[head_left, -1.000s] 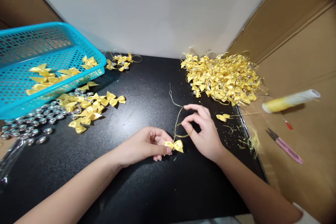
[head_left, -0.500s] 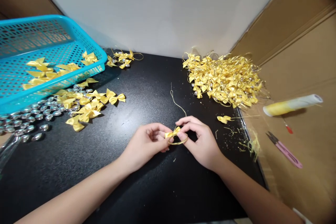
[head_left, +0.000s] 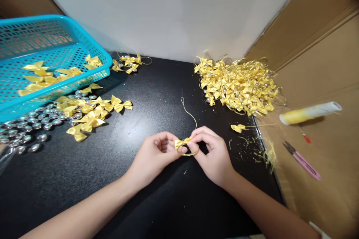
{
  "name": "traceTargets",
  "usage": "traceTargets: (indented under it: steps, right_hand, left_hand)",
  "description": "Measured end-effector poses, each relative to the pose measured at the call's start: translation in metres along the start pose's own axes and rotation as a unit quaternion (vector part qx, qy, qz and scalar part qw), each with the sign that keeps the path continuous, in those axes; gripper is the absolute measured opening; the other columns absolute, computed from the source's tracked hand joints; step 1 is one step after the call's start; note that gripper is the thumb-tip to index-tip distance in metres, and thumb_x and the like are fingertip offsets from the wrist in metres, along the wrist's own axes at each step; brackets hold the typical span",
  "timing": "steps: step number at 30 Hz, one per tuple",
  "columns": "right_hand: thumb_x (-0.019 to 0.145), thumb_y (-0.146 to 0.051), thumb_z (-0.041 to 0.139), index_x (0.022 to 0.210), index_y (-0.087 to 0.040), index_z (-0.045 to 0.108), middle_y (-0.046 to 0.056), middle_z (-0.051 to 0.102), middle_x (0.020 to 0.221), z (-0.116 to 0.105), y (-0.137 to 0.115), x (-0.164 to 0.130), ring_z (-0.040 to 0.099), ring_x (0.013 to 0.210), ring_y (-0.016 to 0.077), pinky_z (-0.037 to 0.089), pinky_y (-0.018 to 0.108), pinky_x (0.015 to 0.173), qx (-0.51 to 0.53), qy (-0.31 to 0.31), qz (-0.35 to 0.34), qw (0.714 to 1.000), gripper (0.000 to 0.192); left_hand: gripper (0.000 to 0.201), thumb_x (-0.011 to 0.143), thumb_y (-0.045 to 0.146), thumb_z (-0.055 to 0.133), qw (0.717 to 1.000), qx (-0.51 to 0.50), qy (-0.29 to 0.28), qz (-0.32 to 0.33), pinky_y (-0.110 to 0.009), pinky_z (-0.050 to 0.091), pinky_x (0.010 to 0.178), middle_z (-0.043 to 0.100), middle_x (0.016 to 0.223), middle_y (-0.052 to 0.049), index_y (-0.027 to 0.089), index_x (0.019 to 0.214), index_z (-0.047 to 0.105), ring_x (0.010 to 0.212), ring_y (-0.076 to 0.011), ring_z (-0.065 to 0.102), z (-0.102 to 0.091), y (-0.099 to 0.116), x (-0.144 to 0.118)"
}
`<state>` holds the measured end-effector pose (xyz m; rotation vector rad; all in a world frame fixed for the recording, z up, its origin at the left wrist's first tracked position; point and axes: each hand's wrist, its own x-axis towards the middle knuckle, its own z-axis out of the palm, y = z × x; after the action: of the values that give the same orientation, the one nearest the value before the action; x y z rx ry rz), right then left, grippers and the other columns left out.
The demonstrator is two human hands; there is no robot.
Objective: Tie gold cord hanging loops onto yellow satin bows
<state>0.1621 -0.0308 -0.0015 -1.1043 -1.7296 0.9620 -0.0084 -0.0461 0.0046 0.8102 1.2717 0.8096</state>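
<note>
A big black table top [head_left: 157, 198] filled most of the view, with a white wall [head_left: 168, 7] behind it and brown cardboard sheets [head_left: 322, 63] on the right side. A bright blue plastic basket with little holes [head_left: 17, 101] sat on the far left, and some flat yellow ribbon bows lay inside it. On the far right of the table was a large heap of yellow bows with gold loops and silver beads [head_left: 238, 86]. Just in front of the basket lay a smaller bunch of loose yellow satin bows [head_left: 86, 114], and beside them a spread of shiny silver beads [head_left: 25, 132]. A few more looped bows [head_left: 130, 63] lay near the wall. On the cardboard rested a white and yellow spool of thread [head_left: 310, 112] and, nearer, a pair of pink thread snips [head_left: 301, 160]. One single yellow bow [head_left: 238, 128] lay alone near the table's right edge.

In the middle, the two hands met over the table. The left hand [head_left: 154, 155] had its fingers curled and pinched one side of a small yellow satin bow [head_left: 182, 142]. The right hand [head_left: 213, 153] pinched the other side with thumb and finger. A thin gold cord [head_left: 188, 110] made a little loop under the bow, and its loose end trailed away across the table toward the wall.
</note>
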Motion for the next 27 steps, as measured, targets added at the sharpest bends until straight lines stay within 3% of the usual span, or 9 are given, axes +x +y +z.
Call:
traceTargets:
  steps: [15,19,21,24,27]
  right_hand:
    - [0.084,-0.014,0.061,0.073,-0.019,0.063,0.004,0.063,0.081,0.0027,-0.0012,-0.0021,0.063,0.075,0.0148,0.051,0.028,0.069,-0.042,0.005,-0.029,0.999,0.012]
    - [0.08,-0.013,0.064,0.065,-0.019,0.057,0.002,0.058,0.073,0.0028,-0.0038,-0.0038,0.058,0.07,0.0148,0.047,0.028,0.063,-0.089,0.069,-0.046,0.993,0.018]
    - [0.079,-0.016,0.066,0.06,-0.02,0.054,0.0,0.054,0.064,0.0019,-0.0062,-0.0054,0.053,0.064,0.0141,0.042,0.029,0.061,-0.123,0.078,-0.088,0.985,0.023]
    - [0.083,-0.019,0.064,0.079,-0.022,0.067,-0.001,0.059,0.062,0.0001,-0.009,-0.007,0.051,0.061,0.0138,0.038,0.033,0.065,-0.182,0.015,-0.157,0.971,0.007]
    - [0.089,-0.021,0.058,0.109,-0.022,0.067,0.001,0.065,0.074,-0.0015,-0.0091,-0.0056,0.052,0.07,0.0162,0.034,0.036,0.071,-0.26,-0.028,-0.134,0.956,0.022]
  left_hand:
    - [0.022,0.068,0.034,0.078,0.997,0.045,0.028,0.058,-0.022,0.043,0.056,0.066,0.059,-0.001,0.014,0.069,0.069,0.056,-0.0115,0.055,0.0029,-0.0015,-0.0031]
    - [0.02,0.07,0.031,0.076,0.994,0.052,0.053,0.08,-0.021,0.04,0.054,0.065,0.058,-0.001,0.014,0.066,0.067,0.056,-0.011,0.054,0.0026,-0.0024,-0.0042]
    - [0.019,0.069,0.03,0.076,0.993,0.051,0.068,0.085,-0.021,0.04,0.053,0.065,0.06,-0.001,0.014,0.066,0.066,0.056,-0.011,0.053,0.0019,-0.0023,-0.0041]
    - [0.019,0.069,0.029,0.074,0.992,0.065,0.067,0.088,-0.021,0.039,0.053,0.062,0.057,0.001,0.014,0.064,0.064,0.054,-0.0099,0.051,0.0003,-0.0028,-0.0039]
    - [0.021,0.071,0.029,0.071,0.991,0.091,0.048,0.09,-0.02,0.038,0.053,0.058,0.056,0.002,0.015,0.061,0.059,0.054,-0.0092,0.048,-0.0009,-0.005,-0.0044]
